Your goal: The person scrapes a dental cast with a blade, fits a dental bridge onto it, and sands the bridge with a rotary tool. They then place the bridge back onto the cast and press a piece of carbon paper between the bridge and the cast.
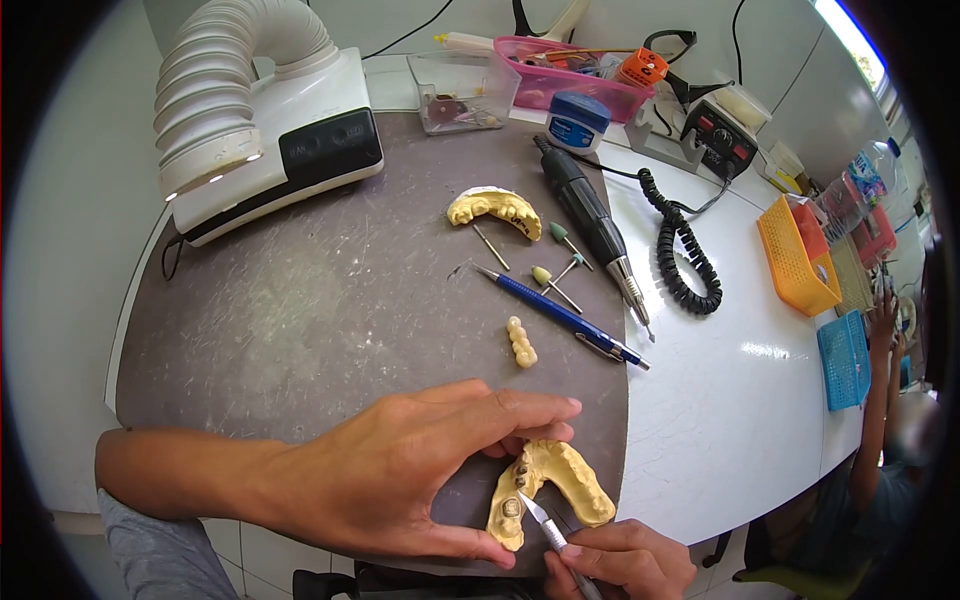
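One blue pencil (pixel 567 321) beyond the cast (pixel 577 480)

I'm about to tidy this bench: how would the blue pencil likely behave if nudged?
The blue pencil looks stiff, judging by its straight, slim barrel. That barrel could let it roll, though the metal clip would probably stop it soon. Pushed toward the yellow-tipped bit close beside it, it might knock that along.

Blue-lidded jar (pixel 577 122), 1 o'clock from view centre: label looks like "Vaseline". Orange box (pixel 643 67), 1 o'clock, farther out: dark logo, unreadable. Bottle (pixel 866 180), 2 o'clock: label looks like "AQUA". Control box (pixel 722 140), 2 o'clock: panel markings too small. Black panel (pixel 330 148), 10–11 o'clock: lettering too faint.
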`<state>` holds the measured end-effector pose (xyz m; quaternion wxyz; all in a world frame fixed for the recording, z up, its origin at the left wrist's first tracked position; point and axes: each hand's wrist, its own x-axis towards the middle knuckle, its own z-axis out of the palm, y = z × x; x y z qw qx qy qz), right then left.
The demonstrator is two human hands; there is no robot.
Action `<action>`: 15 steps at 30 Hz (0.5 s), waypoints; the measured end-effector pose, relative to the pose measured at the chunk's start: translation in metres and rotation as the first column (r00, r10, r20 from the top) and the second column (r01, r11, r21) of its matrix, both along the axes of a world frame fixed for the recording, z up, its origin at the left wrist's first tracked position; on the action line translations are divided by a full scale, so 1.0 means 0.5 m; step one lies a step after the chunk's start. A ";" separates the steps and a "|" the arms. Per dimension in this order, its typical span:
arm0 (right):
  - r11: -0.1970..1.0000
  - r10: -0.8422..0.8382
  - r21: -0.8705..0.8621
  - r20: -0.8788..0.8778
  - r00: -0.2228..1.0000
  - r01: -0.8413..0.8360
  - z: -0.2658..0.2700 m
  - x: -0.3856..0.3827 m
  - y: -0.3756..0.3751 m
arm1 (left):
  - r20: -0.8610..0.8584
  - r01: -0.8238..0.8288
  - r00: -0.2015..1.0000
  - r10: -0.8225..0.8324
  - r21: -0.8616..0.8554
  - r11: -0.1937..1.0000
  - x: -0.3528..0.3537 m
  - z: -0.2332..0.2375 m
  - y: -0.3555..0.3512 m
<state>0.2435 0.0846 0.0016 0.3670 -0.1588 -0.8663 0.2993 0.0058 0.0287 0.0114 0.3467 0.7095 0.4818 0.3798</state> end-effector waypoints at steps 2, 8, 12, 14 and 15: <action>1.000 0.006 -0.004 0.008 1.000 -0.006 0.001 0.001 0.000 | -0.015 -0.003 1.000 0.003 0.005 1.000 0.000 0.000 0.000; 1.000 0.003 -0.011 0.009 1.000 -0.003 0.001 0.000 0.000 | -0.009 -0.002 1.000 0.002 -0.003 1.000 0.000 -0.001 -0.001; 1.000 -0.009 -0.008 0.004 1.000 0.010 0.001 0.000 -0.002 | -0.006 -0.002 1.000 0.002 -0.001 1.000 0.000 -0.002 -0.001; 1.000 -0.007 -0.001 0.013 1.000 0.007 0.004 -0.001 -0.002 | -0.012 -0.002 1.000 0.002 0.007 1.000 0.000 -0.003 -0.001; 1.000 -0.007 -0.001 0.013 1.000 0.007 0.003 -0.001 -0.003 | -0.012 -0.003 1.000 0.003 0.007 1.000 0.000 -0.003 -0.002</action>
